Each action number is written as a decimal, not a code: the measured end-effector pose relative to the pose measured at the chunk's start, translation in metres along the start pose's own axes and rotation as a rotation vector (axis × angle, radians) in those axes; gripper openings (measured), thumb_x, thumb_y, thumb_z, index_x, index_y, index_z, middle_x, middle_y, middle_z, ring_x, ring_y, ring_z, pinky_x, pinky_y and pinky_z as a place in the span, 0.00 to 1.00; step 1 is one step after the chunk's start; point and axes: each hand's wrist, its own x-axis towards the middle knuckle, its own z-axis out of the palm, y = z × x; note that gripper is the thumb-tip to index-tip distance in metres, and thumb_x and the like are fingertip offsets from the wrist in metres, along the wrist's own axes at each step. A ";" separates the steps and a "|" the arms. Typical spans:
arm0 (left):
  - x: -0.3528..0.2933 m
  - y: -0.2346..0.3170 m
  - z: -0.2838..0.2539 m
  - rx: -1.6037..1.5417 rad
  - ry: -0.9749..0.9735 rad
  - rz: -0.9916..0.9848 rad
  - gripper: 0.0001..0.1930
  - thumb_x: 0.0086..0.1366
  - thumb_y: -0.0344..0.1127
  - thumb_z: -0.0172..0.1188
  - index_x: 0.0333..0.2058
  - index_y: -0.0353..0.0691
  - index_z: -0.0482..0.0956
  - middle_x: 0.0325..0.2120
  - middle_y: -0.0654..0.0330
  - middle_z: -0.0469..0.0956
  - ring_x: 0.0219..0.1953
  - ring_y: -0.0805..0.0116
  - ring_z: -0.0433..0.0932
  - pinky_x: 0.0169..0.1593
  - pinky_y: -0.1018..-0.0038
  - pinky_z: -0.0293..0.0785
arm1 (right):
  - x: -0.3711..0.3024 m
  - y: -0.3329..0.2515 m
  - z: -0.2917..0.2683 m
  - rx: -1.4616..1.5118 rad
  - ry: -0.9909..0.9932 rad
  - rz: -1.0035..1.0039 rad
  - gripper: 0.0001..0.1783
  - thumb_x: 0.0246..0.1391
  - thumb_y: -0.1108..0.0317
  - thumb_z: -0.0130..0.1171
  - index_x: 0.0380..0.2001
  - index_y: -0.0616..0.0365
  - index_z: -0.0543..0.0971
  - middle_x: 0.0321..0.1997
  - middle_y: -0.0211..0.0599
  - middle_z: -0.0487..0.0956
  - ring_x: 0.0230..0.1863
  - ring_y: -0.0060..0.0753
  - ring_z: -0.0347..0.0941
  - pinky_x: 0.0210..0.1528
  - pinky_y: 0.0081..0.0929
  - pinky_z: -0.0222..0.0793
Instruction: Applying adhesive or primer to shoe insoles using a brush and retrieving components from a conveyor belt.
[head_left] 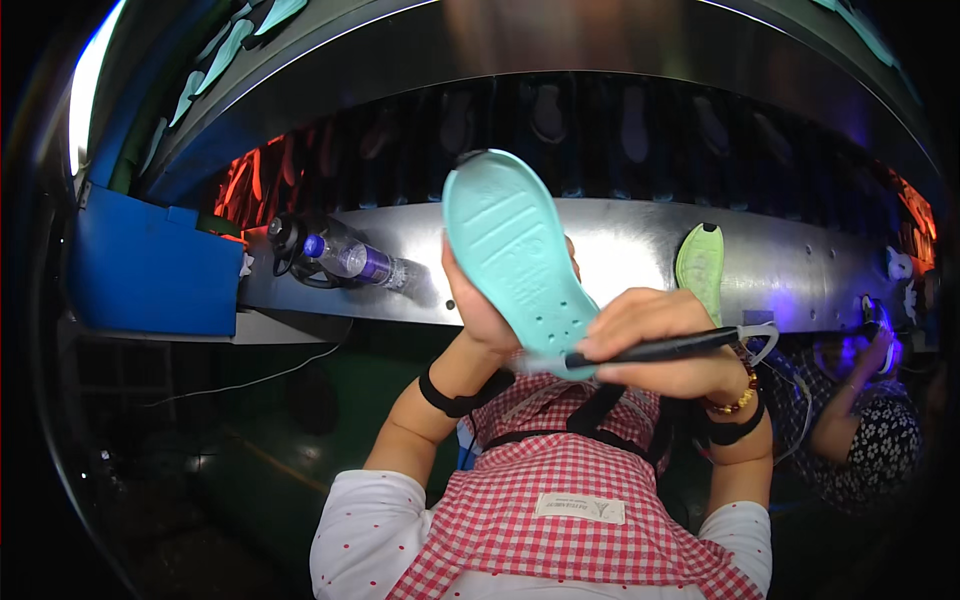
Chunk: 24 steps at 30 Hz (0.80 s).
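Note:
A turquoise shoe sole (510,240) is tilted up in front of me, its grooved face showing and a dark patch at its far tip. My left hand (478,310) grips it from behind along the left edge, with some fingers hidden under it. In my right hand (655,345) is a black-handled brush (670,347), its pale tip blurred against the sole's near end. A light tube loops off the brush's rear end. Right of the sole, a lime-green shoe sole (702,270) lies on the metal bench (620,235).
A clear bottle with a purple label (365,262) lies beside a dark bottle (290,242) at left, near a blue box (150,265). Behind the bench, soles sit in a dark conveyor (545,115) under a metal hood. Another person (870,430) works at far right.

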 end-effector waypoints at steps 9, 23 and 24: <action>0.009 0.024 0.013 0.092 0.088 0.265 0.42 0.52 0.70 0.25 0.44 0.37 0.67 0.31 0.47 0.72 0.29 0.56 0.73 0.34 0.64 0.72 | -0.009 0.009 -0.008 -0.023 -0.004 -0.087 0.13 0.37 0.79 0.61 0.32 0.62 0.78 0.35 0.40 0.76 0.37 0.28 0.73 0.41 0.24 0.68; 0.013 0.023 0.037 0.023 0.319 0.163 0.42 0.55 0.69 0.28 0.56 0.38 0.53 0.50 0.45 0.62 0.49 0.51 0.66 0.52 0.61 0.62 | -0.007 0.023 0.008 0.921 0.409 0.203 0.08 0.45 0.78 0.55 0.32 0.66 0.73 0.38 0.50 0.74 0.42 0.34 0.72 0.45 0.25 0.69; 0.004 0.014 0.032 -0.090 0.218 0.054 0.39 0.58 0.65 0.27 0.57 0.37 0.52 0.51 0.46 0.60 0.50 0.50 0.65 0.55 0.59 0.58 | -0.006 0.020 0.013 0.943 0.481 0.209 0.07 0.46 0.78 0.54 0.32 0.66 0.73 0.37 0.49 0.75 0.41 0.32 0.72 0.44 0.25 0.70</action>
